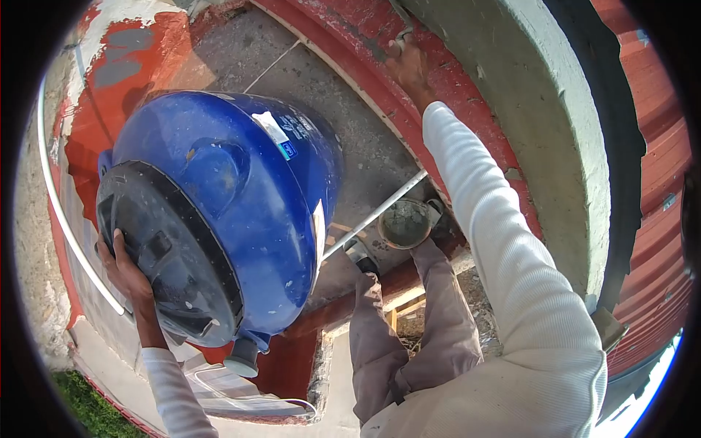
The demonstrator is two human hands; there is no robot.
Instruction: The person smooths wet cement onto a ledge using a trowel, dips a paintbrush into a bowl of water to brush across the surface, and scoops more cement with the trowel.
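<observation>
My left hand (125,276) lies with fingers spread on the black lid (171,252) of a large blue water tank (241,175). The tank bears a torn white label on its side. Far up the frame, my right hand (410,69) is closed around a hand tool, seemingly a trowel (404,32), close against the red-painted wall (467,95). Only a bit of its handle and metal neck shows; the blade cannot be made out. Near my feet stands a bucket (405,223) of grey mix, with my legs just behind it.
A white pipe (376,213) runs from the tank to the wall. Another curved pipe (69,226) passes on the left. A grey concrete ledge (569,146) and red corrugated sheeting (657,270) rise at right. Under my legs is a gap with rubble (412,328).
</observation>
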